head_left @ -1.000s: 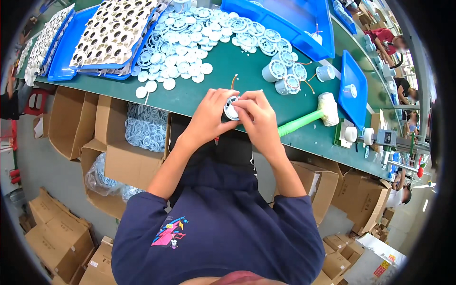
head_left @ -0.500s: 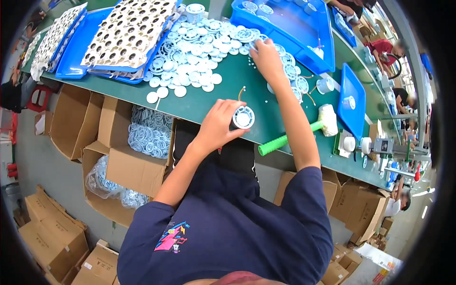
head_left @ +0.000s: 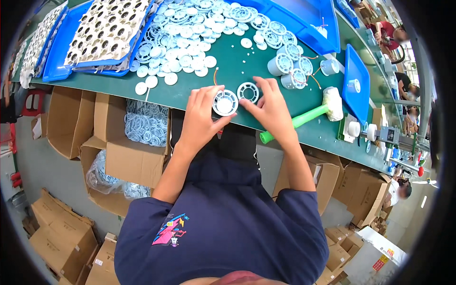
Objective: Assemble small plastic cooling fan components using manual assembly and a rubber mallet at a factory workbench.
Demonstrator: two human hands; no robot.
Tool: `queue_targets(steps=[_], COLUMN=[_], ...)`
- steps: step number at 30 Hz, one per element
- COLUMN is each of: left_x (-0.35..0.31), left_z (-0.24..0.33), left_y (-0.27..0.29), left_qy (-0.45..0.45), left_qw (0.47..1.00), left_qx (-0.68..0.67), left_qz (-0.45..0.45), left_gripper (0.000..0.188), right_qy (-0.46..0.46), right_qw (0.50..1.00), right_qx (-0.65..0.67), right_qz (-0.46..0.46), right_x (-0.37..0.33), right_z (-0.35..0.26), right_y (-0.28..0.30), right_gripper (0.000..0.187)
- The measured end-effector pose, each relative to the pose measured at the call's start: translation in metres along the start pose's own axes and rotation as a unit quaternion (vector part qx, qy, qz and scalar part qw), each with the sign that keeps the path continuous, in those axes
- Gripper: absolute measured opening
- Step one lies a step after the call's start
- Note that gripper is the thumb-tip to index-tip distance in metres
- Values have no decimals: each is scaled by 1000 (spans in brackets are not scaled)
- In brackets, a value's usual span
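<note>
My left hand (head_left: 202, 114) is closed round a small round housing (head_left: 225, 103), dark-sided with a pale rim and a white disc inside. A brown wire sticks up behind that hand. Just to the right, my right hand (head_left: 269, 108) pinches a pale blue spoked ring (head_left: 248, 93) between thumb and fingers. The ring is held close beside the housing, over the green table's near edge. Right of my right hand lies a mallet (head_left: 304, 117) with a green handle and a whitish head. Several light blue cylindrical housings (head_left: 280, 64) with wires stand beyond it.
A heap of pale blue discs and rings (head_left: 190, 35) covers the table's far left part. Moulded pulp trays (head_left: 107, 31) sit on blue trays at the left. A blue bin (head_left: 308, 28) and a blue tray (head_left: 355, 95) are at the right. Open cardboard boxes (head_left: 135, 159) stand below.
My right hand has come back from the far parts with a spoked ring, now beside the housing. My left hand still holds the housing. The head view has shifted slightly.
</note>
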State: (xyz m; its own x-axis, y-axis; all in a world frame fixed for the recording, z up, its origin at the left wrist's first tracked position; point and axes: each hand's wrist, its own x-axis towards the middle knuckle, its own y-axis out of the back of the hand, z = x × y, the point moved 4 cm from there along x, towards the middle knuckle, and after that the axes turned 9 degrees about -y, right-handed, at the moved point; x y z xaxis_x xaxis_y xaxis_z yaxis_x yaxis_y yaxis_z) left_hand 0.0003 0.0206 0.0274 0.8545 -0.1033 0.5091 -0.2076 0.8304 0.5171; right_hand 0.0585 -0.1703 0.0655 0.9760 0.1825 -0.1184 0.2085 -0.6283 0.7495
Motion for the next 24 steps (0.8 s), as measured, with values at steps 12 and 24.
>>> queue_targets(steps=[12,24], left_x=[-10,-13], left_z=[5,1], left_y=[-7,-21], left_qy=[27,25], left_qw=[998,990], left_qx=[20,50], left_qz=[43,132], left_gripper=[67,59], right_qy=[228,185], right_qw=[961,977], right_qx=[19,-22], right_qz=[157,105], right_x=[-25,-23], right_z=[-28,-52], right_y=[-1,-31], right_gripper=[55,51])
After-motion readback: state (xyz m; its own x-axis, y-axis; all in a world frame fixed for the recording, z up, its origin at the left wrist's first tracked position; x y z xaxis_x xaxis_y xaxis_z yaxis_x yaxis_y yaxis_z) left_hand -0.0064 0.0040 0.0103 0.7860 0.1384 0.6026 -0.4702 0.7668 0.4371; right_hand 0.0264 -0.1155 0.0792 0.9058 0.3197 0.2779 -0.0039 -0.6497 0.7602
